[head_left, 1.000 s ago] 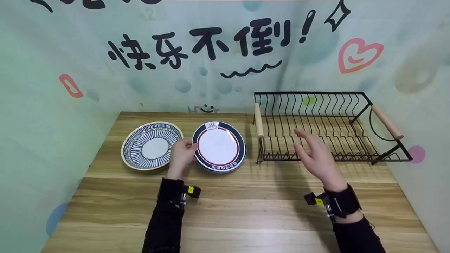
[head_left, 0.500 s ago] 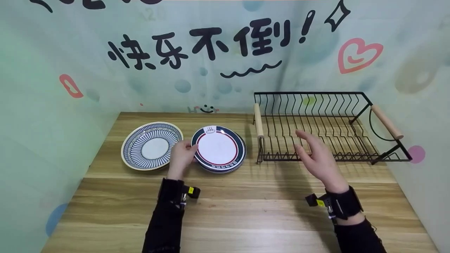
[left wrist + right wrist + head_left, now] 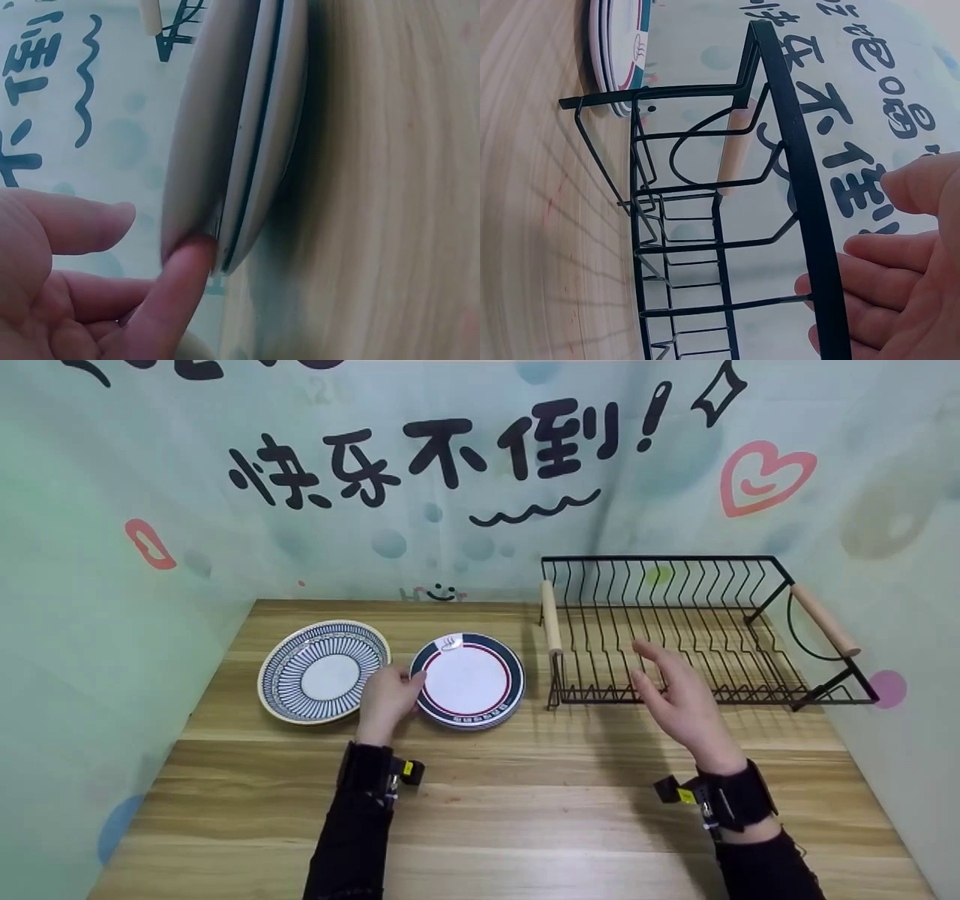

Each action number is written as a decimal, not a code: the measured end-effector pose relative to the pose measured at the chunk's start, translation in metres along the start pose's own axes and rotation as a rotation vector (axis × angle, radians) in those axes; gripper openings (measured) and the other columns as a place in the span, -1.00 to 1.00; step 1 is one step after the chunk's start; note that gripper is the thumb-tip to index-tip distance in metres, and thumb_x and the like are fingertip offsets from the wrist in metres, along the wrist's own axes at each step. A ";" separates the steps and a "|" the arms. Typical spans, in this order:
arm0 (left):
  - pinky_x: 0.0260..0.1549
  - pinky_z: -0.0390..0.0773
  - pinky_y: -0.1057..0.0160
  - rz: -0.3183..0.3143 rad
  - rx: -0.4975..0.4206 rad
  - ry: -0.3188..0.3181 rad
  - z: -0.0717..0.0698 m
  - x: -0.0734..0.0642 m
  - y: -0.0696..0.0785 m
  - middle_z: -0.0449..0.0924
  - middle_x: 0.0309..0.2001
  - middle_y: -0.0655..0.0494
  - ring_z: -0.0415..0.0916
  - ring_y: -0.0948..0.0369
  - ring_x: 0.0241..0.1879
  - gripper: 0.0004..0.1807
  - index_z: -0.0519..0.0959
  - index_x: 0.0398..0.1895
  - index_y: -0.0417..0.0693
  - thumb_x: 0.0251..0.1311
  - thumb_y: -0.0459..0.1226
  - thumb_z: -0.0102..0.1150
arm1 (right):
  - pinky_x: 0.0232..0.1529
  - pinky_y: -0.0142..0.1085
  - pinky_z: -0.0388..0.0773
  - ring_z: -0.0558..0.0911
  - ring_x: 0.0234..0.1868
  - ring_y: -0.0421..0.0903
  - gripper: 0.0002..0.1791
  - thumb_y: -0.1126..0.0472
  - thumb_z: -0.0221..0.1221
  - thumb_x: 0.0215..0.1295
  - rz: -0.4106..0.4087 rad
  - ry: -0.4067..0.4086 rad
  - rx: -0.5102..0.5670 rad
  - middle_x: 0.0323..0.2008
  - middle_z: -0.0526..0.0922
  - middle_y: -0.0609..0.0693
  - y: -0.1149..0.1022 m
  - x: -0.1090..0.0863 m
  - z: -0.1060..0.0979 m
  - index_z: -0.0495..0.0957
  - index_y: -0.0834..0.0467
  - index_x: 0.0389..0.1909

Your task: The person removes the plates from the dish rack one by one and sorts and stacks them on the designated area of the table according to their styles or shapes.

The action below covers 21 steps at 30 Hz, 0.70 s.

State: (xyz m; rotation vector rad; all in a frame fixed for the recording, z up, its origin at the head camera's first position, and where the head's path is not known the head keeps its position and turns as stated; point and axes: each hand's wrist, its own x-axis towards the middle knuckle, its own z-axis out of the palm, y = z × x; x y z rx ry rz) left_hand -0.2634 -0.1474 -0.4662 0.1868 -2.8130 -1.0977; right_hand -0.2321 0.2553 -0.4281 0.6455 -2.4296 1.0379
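Observation:
In the head view my left hand [image 3: 390, 699] is at the left rim of a stack of round white plates [image 3: 466, 681], the top one banded dark green and red. The left wrist view shows my index fingertip [image 3: 191, 251] under the rim of the top plate [image 3: 206, 120], which stands slightly raised from the plates below. My thumb [image 3: 90, 225] is apart from that rim. My right hand [image 3: 679, 701] is held with spread fingers over the front of a black wire dish rack [image 3: 667, 556], gripping nothing.
Left of the stack, close to my left hand, lies a blue-and-white patterned dish [image 3: 330, 676]. The rack has wooden handles [image 3: 825, 620] at both ends. A printed cloth [image 3: 420, 540] backs the wooden table [image 3: 510, 825].
The top plate's far rim has come lower in the head view, towards me, and the plate's tilt has changed. Both hands have shifted only slightly.

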 end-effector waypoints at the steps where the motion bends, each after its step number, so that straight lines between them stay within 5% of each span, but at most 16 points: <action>1: -0.34 0.51 0.04 0.009 0.027 0.003 0.000 0.000 0.000 0.62 -0.55 -0.03 0.60 -0.01 -0.46 -0.66 0.65 -0.45 -0.23 0.29 -0.12 0.17 | 0.32 0.09 0.30 0.45 0.26 0.20 -0.51 0.37 0.15 0.38 -0.001 0.001 -0.002 0.24 0.49 0.28 0.000 0.000 0.000 0.37 0.40 0.30; 11: -0.36 0.49 -0.03 0.019 0.158 -0.054 -0.004 -0.002 0.004 0.63 -0.42 -0.11 0.55 -0.08 -0.35 -0.59 0.60 -0.52 -0.19 0.32 -0.05 0.12 | 0.31 0.14 0.27 0.44 0.27 0.20 -0.52 0.33 0.15 0.40 0.013 -0.005 -0.010 0.24 0.49 0.27 0.003 -0.003 -0.004 0.38 0.38 0.30; 21: -0.34 0.52 -0.05 0.051 0.141 -0.077 -0.013 -0.013 0.014 0.62 -0.35 -0.14 0.54 -0.06 -0.33 -0.62 0.60 -0.36 -0.25 0.33 -0.06 0.15 | 0.32 0.15 0.24 0.41 0.28 0.23 -0.51 0.29 0.13 0.44 0.046 -0.045 -0.069 0.25 0.47 0.29 0.005 -0.008 -0.014 0.36 0.39 0.32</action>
